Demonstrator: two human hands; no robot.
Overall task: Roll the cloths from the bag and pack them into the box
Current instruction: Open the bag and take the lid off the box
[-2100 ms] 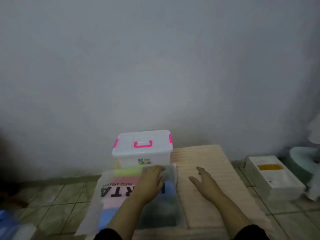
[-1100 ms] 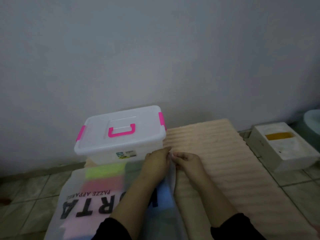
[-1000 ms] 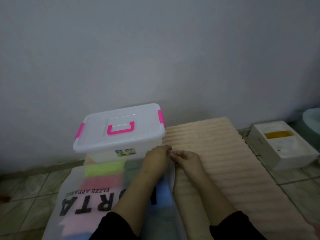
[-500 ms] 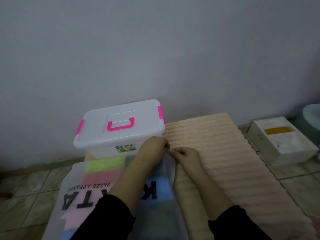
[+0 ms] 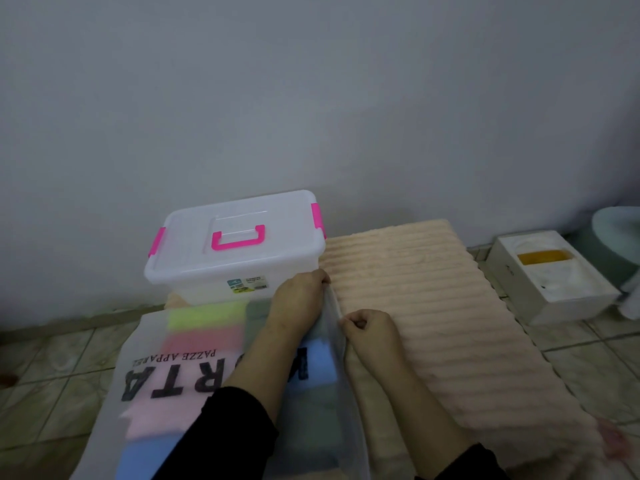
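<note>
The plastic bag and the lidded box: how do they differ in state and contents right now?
The bag lies flat, and both hands pinch its right edge: the left hand at the far corner, the right hand nearer. The box stands untouched behind it, with its lid on. Folded cloths in green, pink and blue show through the bag; no cloths show in the box. Both are translucent plastic.

Bag edge between my two sets of fingers, box just beyond them.

My left-hand fingers (image 5: 320, 277) sit at the far end of the bag (image 5: 145, 344), with the box (image 5: 235, 244) just behind and left of them; my right-hand fingers (image 5: 349, 323) pinch the same edge nearer me, and the mat (image 5: 433, 306) spreads right of both, the cloths (image 5: 204, 327) lying inside the bag to their left.
</note>
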